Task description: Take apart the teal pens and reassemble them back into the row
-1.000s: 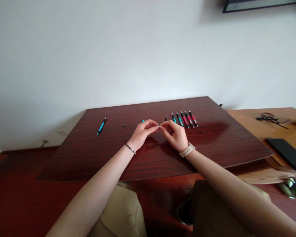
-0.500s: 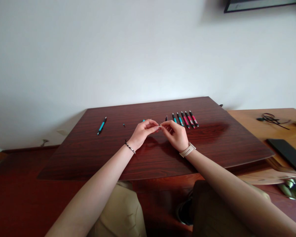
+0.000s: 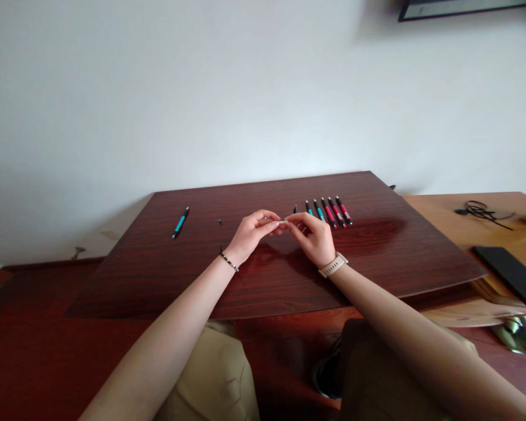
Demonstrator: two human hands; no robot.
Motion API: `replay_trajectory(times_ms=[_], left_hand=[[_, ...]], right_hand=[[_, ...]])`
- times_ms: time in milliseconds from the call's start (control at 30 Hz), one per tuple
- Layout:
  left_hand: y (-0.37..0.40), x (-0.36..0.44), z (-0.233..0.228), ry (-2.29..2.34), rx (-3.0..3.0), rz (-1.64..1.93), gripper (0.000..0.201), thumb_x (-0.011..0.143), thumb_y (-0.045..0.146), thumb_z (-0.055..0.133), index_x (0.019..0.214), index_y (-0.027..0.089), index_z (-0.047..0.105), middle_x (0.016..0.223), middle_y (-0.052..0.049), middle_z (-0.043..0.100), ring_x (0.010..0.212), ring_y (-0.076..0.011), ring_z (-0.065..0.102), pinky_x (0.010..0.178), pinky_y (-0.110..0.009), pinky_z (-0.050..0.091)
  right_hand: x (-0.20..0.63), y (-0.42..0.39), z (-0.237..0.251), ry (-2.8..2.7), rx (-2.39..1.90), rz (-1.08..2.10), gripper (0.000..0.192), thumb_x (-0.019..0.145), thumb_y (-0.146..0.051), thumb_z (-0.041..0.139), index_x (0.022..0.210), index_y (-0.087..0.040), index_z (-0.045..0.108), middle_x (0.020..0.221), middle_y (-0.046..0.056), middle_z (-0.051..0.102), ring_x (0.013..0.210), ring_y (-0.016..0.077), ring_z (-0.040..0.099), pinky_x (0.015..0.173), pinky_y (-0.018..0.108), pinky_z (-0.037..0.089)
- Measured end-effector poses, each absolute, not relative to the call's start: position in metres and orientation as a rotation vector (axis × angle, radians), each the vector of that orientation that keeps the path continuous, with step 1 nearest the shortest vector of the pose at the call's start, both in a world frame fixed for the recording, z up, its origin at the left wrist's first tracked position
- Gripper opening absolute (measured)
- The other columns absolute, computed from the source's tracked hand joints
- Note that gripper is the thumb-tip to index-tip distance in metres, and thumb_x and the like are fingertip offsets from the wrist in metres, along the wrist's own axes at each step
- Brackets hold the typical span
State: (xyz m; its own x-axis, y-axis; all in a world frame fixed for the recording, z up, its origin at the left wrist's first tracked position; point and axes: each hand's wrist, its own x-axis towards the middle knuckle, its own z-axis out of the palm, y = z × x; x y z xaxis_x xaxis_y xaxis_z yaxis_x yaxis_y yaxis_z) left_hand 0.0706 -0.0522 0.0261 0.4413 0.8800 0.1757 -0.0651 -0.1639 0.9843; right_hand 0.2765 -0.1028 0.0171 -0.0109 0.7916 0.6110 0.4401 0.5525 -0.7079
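Left hand [image 3: 251, 234] and right hand [image 3: 314, 237] both pinched shut on a small pale pen part [image 3: 282, 223] over table [image 3: 166, 275] centre, pen row [image 3: 326, 211] at 1 o'clock.

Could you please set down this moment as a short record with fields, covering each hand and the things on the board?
left hand: fingertips pinch one end of a small pale thin part
right hand: fingertips pinch the other end of the same part
surface: dark red wooden board
row of pens: five, teal and pink with black ends, side by side beyond the right hand
lone teal pen: far left, apart
tiny dark piece: between lone pen and hands
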Motion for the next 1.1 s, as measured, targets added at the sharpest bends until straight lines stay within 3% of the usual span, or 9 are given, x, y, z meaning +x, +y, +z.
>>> replay_trajectory(times_ms=[600, 1100], left_hand=[[-0.056, 0.073, 0.029, 0.83, 1.59, 1.026, 0.038, 0.093, 0.055, 0.077, 0.094, 0.017, 0.073, 0.086, -0.007, 0.078, 0.078, -0.017, 0.068, 0.078, -0.031, 0.054], [-0.06, 0.076, 0.033, 0.969, 1.833, 0.95, 0.05, 0.105, 0.06, 0.054, 0.076, 0.02, 0.062, 0.067, 0.0, 0.064, 0.064, -0.015, 0.06, 0.07, -0.029, 0.05]], right_hand=[[0.278, -0.102, 0.014, -1.649, -1.024, 0.46, 0.024, 0.104, -0.046, 0.068, 0.105, -0.023, 0.074, 0.093, 0.004, 0.077, 0.068, 0.0165, 0.063, 0.065, 0.031, 0.054], [0.278, -0.102, 0.015, -1.678, -0.98, 0.576, 0.027, 0.103, -0.049, 0.069, 0.107, -0.022, 0.074, 0.09, 0.004, 0.076, 0.069, 0.016, 0.064, 0.064, 0.03, 0.053]])
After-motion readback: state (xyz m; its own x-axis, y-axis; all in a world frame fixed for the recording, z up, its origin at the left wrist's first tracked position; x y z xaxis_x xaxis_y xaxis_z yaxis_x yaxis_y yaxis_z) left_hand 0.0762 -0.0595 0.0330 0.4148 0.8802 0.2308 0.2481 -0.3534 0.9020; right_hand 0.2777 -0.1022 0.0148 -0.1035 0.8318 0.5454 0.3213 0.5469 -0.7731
